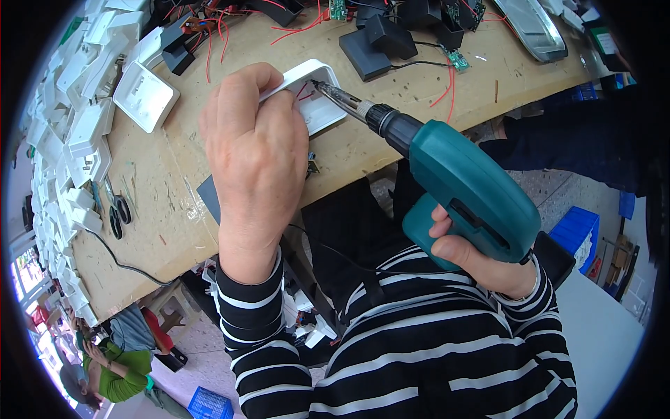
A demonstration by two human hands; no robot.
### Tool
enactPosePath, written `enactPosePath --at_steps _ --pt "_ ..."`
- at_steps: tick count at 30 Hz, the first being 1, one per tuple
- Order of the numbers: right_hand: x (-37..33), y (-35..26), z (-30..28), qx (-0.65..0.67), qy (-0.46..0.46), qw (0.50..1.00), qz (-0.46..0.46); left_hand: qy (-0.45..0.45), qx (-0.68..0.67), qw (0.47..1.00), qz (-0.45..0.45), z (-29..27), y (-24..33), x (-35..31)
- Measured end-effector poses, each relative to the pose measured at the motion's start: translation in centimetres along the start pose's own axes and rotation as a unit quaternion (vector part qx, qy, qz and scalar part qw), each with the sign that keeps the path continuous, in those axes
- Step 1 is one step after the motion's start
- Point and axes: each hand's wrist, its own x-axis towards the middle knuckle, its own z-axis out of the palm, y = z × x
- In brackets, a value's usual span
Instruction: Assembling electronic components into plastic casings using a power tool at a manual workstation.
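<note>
My left hand (pixel 257 140) is closed around the near left side of a white plastic housing (pixel 317 70), its fingers reaching over the rim. Thin red wires (pixel 303 91) show inside, close to the fingertips. The palm hides much of the housing. In my right hand (pixel 478 262) is a green pistol-shaped soldering gun (pixel 474 181), gripped by its handle. Its dark metal tip (pixel 318 85) points into the open housing near the wires. I cannot tell whether the tip touches anything.
White plastic housings (pixel 87 84) are heaped along the table's left side. Scissors (pixel 118 213) lie near them. Black boxes (pixel 380 45), a small green circuit board (pixel 457 60) and red wires lie at the back. Blue crates (pixel 576 234) and another person (pixel 112 370) are beyond the table (pixel 164 244).
</note>
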Motion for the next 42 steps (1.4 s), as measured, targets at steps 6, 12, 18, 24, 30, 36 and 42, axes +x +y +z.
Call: enactPosePath --at_steps 6,12,18,24,30,36,42 --pt "-0.5 -0.3 0.0 0.028 0.010 0.999 0.027 0.010 0.004 1.000 0.011 0.2 -0.1 0.1" --pt "-1.5 -0.8 -0.8 0.043 -0.003 0.998 0.036 0.020 0.009 1.000 0.016 0.2 -0.1 0.0" --pt "-1.5 -0.9 -3.2 0.107 -0.074 0.991 0.043 0.005 0.036 0.999 0.017 -0.1 0.0 0.2" --pt "-2.1 -0.1 -2.6 0.253 0.033 0.967 0.000 0.002 0.017 1.000 -0.012 -0.3 0.4 0.0" --pt "-2.3 0.9 -3.9 0.257 0.050 0.965 -0.024 -0.012 0.048 0.998 -0.037 -1.1 1.4 0.1" --pt "-2.7 1.0 -3.5 0.267 0.027 0.963 -0.006 0.033 0.016 0.998 -0.056 -2.2 0.2 -1.4" --pt "-1.8 2.9 -4.2 0.295 -0.056 0.952 -0.066 0.384 -0.239 0.855 -0.252 -9.8 0.5 -9.2"
